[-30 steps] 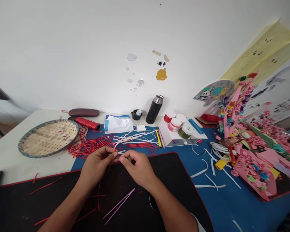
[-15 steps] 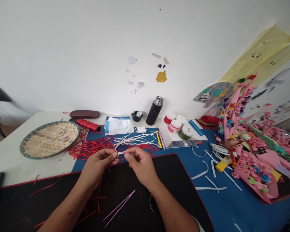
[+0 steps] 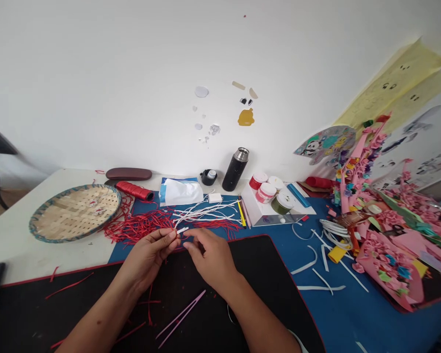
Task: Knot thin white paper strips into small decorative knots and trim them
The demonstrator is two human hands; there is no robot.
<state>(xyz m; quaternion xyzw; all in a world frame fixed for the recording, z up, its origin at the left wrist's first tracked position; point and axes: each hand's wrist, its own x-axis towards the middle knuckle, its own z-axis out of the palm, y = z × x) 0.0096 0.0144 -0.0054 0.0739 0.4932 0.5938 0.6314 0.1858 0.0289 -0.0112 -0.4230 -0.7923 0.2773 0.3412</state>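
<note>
Head view: left hand has thumb and fingers pinched on a short white strip, free end poking out toward the right hand; right thumb and index finger parted, holding nothing that shows (can't tell if a fingertip brushes the strip). Strip sits above the black mat's back edge, mid-counter. Purple tweezers on the mat between the forearms. Red cords heaped behind left hand, white cords beside and partly over them. Woven basket toward counter's left edge, black flask at its back edge, loose white strips past the mat's right edge
</note>
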